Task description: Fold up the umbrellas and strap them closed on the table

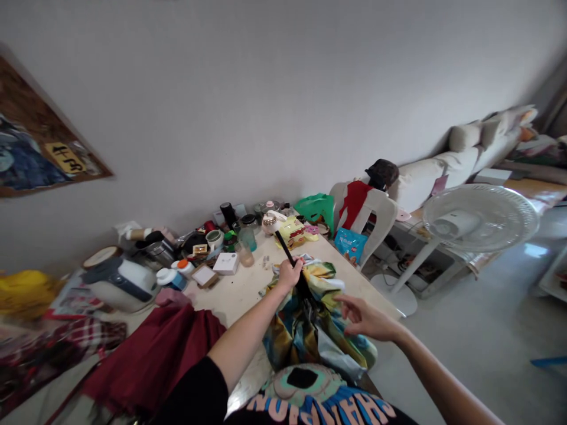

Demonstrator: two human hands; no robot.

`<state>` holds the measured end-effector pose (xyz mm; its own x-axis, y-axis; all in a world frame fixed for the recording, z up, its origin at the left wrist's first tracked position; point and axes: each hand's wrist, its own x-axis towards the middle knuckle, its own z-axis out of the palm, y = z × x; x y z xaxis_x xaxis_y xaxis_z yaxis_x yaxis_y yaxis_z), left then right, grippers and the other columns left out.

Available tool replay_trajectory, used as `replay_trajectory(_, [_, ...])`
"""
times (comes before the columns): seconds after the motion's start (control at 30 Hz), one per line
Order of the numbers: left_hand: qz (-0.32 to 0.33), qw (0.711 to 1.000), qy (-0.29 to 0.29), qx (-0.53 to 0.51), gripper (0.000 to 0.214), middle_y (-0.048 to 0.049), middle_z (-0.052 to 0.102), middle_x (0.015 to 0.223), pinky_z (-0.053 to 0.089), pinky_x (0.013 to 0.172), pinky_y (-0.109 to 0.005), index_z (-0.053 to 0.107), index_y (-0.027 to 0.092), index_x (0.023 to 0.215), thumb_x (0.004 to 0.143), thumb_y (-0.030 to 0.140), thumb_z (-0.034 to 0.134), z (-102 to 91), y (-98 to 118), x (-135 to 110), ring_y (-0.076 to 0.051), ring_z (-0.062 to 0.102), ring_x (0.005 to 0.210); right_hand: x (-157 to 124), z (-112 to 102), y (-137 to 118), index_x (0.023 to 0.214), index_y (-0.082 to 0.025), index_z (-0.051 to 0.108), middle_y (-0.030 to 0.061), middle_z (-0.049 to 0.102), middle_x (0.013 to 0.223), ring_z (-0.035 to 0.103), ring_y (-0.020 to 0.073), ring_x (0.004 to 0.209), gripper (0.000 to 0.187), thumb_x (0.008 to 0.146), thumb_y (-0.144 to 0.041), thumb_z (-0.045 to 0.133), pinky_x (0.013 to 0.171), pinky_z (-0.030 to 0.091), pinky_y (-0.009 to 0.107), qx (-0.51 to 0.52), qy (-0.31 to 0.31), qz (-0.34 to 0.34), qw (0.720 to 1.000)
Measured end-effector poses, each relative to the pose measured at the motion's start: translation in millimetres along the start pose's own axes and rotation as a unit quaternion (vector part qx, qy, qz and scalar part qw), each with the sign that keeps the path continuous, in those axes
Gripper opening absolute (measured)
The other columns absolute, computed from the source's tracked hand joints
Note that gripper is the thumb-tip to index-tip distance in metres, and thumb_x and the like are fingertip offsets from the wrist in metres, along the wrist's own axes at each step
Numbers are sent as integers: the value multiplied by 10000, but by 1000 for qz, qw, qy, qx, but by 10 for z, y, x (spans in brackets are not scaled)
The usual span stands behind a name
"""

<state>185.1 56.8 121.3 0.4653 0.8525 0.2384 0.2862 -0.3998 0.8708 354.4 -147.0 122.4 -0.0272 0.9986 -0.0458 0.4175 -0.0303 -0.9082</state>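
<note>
My left hand [290, 274] is closed around a thin black rod [284, 247] that sticks up and away from it over the table [241, 289]. The rod's lower part runs down into a colourful printed fabric [310, 321] that is bunched at the table's near edge. My right hand [361, 317] hovers just to the right of that fabric, fingers loosely spread and holding nothing. A dark red cloth [155, 354] lies heaped on the table to the left of my left arm.
The far part of the table is crowded with cups, jars, a small white box [226, 262] and a white kettle-like appliance [121, 283]. A white chair [370, 218] with red clothing, a standing fan [481, 217] and a sofa [469, 150] stand to the right.
</note>
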Motion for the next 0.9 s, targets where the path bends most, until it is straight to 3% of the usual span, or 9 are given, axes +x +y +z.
replay_trajectory(0.07, [1, 1000, -10, -13, 334, -53, 708, 707, 496, 719, -302, 702, 162, 751, 889, 391, 501, 46, 10, 11, -196, 656, 704, -8, 144, -9, 1150, -203, 694, -11, 634, 690, 528, 136, 554, 506, 645, -195, 721, 531, 424, 250, -7, 19, 20, 1000])
replay_trajectory(0.2, [23, 998, -58, -32, 397, -60, 688, 693, 497, 699, -299, 662, 159, 698, 899, 459, 497, 205, 107, -34, -192, 638, 689, 407, 404, -73, 746, -189, 697, 7, 623, 619, 554, 158, 582, 89, 701, -236, 636, 583, 428, 274, -66, 194, 11, 979])
replay_trajectory(0.27, [38, 995, -86, -37, 381, -49, 682, 704, 500, 687, -291, 654, 160, 725, 884, 482, 529, 270, 160, -68, -184, 629, 687, 654, 433, -84, 707, -189, 659, 20, 634, 631, 573, 171, 607, 81, 718, -241, 599, 601, 436, 281, -69, 254, 20, 964])
replay_trajectory(0.37, [48, 993, -102, -36, 249, -21, 675, 748, 505, 733, -287, 638, 167, 780, 806, 414, 652, 316, 192, -68, -172, 614, 727, 879, 404, -72, 702, -185, 629, 18, 613, 595, 567, 170, 567, 99, 731, -253, 563, 566, 427, 274, -61, 298, 37, 952])
replay_trajectory(0.53, [25, 996, -80, -24, 43, 2, 641, 719, 487, 781, -300, 598, 179, 738, 767, 207, 614, 297, 133, 49, -162, 585, 728, 743, 361, -197, 874, -176, 661, 38, 657, 742, 587, 174, 644, 197, 792, -321, 557, 642, 471, 296, -57, 327, 12, 943])
replay_trajectory(0.63, [14, 997, -72, -31, 60, 4, 630, 708, 480, 765, -287, 583, 182, 731, 778, 212, 604, 278, 106, 89, -158, 587, 715, 436, 366, -309, 970, -200, 696, 44, 652, 809, 581, 185, 722, 242, 777, -344, 676, 702, 476, 313, -94, 217, -106, 966])
replay_trajectory(0.73, [10, 996, -73, -46, 115, 6, 619, 694, 475, 767, -281, 560, 186, 702, 789, 239, 613, 282, 115, 97, -158, 593, 711, 199, 411, -280, 1018, -210, 704, 54, 638, 837, 586, 200, 772, 270, 774, -320, 742, 693, 464, 311, -171, 85, -214, 958])
replay_trajectory(0.8, [10, 995, -78, -58, 132, 8, 620, 698, 473, 770, -281, 556, 187, 698, 797, 251, 616, 296, 131, 93, -159, 593, 718, 186, 449, -184, 999, -194, 684, 47, 617, 790, 577, 196, 736, 204, 816, -282, 702, 664, 453, 309, -205, 100, -204, 952])
replay_trajectory(0.9, [15, 992, -94, -79, 162, 8, 615, 704, 474, 777, -290, 569, 184, 714, 797, 302, 641, 323, 161, 59, -163, 579, 733, 370, 457, -32, 927, -183, 618, 48, 596, 786, 564, 214, 747, 149, 833, -292, 659, 688, 470, 342, -214, 238, -146, 936])
